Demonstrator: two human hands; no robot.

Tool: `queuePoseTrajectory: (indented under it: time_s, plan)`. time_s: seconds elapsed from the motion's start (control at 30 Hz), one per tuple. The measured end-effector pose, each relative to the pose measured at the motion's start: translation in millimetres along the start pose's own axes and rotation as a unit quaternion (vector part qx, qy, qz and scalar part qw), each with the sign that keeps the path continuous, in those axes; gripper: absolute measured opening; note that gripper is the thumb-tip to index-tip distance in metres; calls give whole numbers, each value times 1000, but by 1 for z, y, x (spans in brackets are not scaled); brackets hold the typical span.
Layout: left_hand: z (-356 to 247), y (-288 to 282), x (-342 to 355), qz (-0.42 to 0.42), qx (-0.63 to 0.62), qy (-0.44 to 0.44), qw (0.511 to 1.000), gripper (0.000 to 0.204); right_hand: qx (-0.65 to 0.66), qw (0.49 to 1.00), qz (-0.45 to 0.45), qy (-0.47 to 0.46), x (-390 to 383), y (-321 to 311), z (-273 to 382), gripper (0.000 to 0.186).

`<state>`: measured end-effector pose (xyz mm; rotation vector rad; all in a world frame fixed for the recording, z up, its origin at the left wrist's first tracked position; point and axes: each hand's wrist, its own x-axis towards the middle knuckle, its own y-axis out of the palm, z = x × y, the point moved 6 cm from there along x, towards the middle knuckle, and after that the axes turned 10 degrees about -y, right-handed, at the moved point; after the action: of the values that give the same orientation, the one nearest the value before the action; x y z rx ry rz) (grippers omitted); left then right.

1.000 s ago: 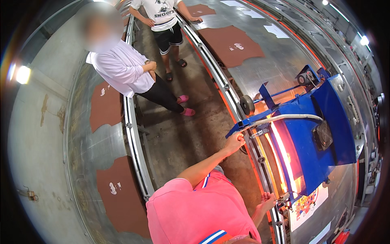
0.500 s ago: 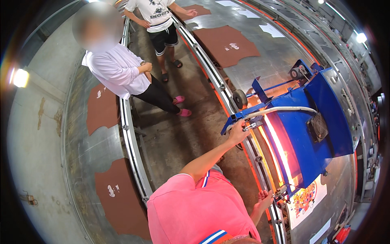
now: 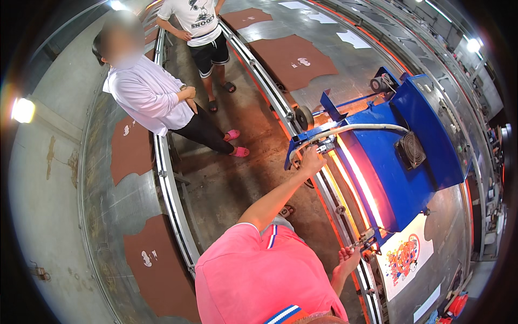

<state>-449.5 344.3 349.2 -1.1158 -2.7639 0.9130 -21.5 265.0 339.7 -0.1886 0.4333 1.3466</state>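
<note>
A blue heat dryer [image 3: 372,116] with glowing tubes stands across the long metal table, on its rails. My left hand [image 3: 312,160] is closed round a metal handle [image 3: 325,146] at the dryer's far left corner, beside a pale hose. Lower down, my right hand [image 3: 347,261] is palm up, its fingers curled at a small metal fitting [image 3: 365,237] on the near corner. Just past the dryer's near edge lies a white cut piece [image 3: 402,275] with a bright red and orange print, partly under the dryer.
Brown cut pieces [image 3: 294,59] with small white prints lie on both tables. A person in a white shirt [image 3: 145,94] stands in the aisle, another person [image 3: 202,32] behind. The table rail [image 3: 264,89] edges the aisle. Tools and a red object [image 3: 457,305] sit near right.
The dryer has moved farther along the rails with my hands at it, uncovering more of the printed white piece. The person at the back has drawn in an outstretched arm.
</note>
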Motion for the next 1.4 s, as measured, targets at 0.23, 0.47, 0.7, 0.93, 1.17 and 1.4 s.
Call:
queuePoseTrajectory:
  time_s: [0.23,0.47,0.7,0.93,1.17,1.4]
  plan:
    - [5,3,-19,-45,24,11,999,85,-10,999,33,4,1,-18,-12,34]
    - [5,8,-38,-8,-37,-23,999,88,-21,997,74,18,3,-26,-19,37]
    - [57,-13,-28,-52,-220,-83,971,70,4,996,93,1,2,0,-16,36]
    - [120,-27,-40,47,-259,-150,953,38,-10,999,37,-21,9,24,-10,39]
    - [123,-30,-40,123,-242,-198,942,28,-13,998,-30,-50,4,32,-9,33]
    - [114,-34,-25,171,-237,-190,937,26,-14,996,-73,-54,0,43,-9,32]
